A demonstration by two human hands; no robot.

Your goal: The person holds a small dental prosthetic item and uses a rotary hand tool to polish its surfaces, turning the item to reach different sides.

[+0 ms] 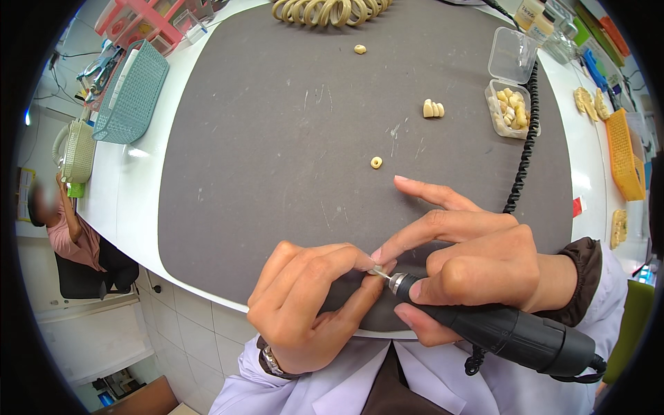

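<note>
My left hand [301, 301] is closed in a pinch on a small pale tooth crown [377, 270], mostly covered by the fingertips. In my right hand [484, 266] is a black rotary handpiece [515, 332], its thin bur touching or almost touching the crown. My right index fingertip rests beside the crown, while another finger stretches out over the mat. Beyond my hands lie a ring-shaped tooth crown [376, 162], a joined block of teeth [434, 109] and another single crown [360, 49].
A grey mat [242, 173] covers the white table. At right stand an open clear box [495, 124] of loose crowns, a coiled black cord [523, 155] and an orange basket [626, 155]. Ring-shaped shade samples [332, 12] lie far. Left are a blue basket [131, 97] and a seated person [76, 232].
</note>
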